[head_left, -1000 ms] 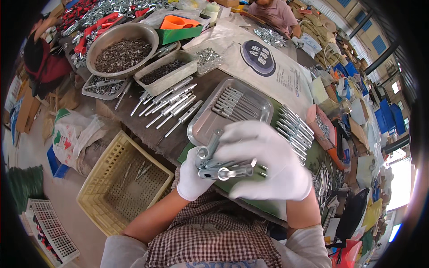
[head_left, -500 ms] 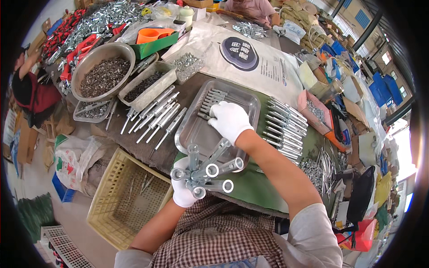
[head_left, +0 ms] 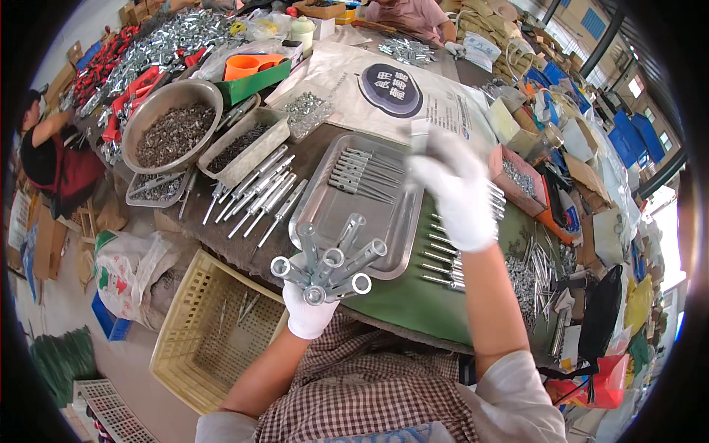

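Observation:
My left hand (head_left: 309,310), in a white glove, is closed around a bunch of several shiny metal tubes (head_left: 333,258), their open ends fanned upward. Just beyond is a shallow metal tray (head_left: 325,210) with a row of slim pointed metal rods (head_left: 362,176) lying side by side. My right hand (head_left: 461,196), gloved too, hovers to the right of the tray above a row of silver rods (head_left: 443,266) on green cloth. Motion smears its fingers, and a pale upright shape at their tips cannot be made out.
Left of the tray lie loose metal rods with thicker sleeves (head_left: 266,199). Behind them stand a bowl of small dark parts (head_left: 133,140) and a long plastic box (head_left: 277,136). A yellow crate (head_left: 173,317) sits below the table edge. A pink box (head_left: 495,166) stands at right.
My right hand has moved from the rods in the tray to the right, over the row on the green cloth. My left hand keeps the tubes, which have shifted slightly up and left.

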Motion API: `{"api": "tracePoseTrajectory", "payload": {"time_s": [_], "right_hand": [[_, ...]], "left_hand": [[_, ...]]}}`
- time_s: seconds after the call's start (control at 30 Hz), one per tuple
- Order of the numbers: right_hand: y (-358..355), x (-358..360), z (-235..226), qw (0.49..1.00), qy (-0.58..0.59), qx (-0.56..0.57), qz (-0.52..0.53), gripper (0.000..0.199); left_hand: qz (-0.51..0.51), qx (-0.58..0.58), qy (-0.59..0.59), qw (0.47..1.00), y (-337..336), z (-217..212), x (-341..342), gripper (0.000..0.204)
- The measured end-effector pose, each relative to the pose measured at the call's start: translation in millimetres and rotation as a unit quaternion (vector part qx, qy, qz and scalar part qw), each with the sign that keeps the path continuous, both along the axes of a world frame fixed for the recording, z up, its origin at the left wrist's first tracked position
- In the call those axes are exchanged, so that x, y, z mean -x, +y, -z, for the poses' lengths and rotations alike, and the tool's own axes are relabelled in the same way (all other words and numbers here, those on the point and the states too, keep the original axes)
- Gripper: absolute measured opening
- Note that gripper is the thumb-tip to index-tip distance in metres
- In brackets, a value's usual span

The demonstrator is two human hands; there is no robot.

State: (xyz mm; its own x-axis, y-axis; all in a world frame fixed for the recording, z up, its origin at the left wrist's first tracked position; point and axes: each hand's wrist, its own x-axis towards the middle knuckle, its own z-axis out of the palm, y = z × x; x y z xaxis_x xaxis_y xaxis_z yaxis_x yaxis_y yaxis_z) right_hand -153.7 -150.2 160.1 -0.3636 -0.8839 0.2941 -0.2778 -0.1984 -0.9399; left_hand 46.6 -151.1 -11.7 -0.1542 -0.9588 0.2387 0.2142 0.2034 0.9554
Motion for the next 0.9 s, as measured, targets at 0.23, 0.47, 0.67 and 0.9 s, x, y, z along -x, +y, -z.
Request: {"api": "tracePoseTrajectory", "payload": {"time_s": [0.23,0.47,0.67,0.9], "right_hand": [[66.6,-44.4,-24.7,0.977,-0.117,0.151,-0.091,0.033],[50.3,-52.0,3.9,0.977,0.155,0.112,-0.099,0.030],[47.9,-59.2,4.1,0.937,0.308,0.143,-0.081,0.031],[54.8,-55.5,-3.5,0.962,0.235,0.029,-0.138,0.034]], "left_hand": [[0.032,-0.031,0.050,0.998,-3.5,-5.9,1.2,0.053],[0.037,0.078,-0.008,0.996,-2.2,-18.9,3.7,0.047],[0.087,-0.097,0.160,0.978,-3.9,-13.3,1.8,0.046],[0.057,0.076,0.042,0.995,-5.1,-7.0,0.4,0.060]]}}
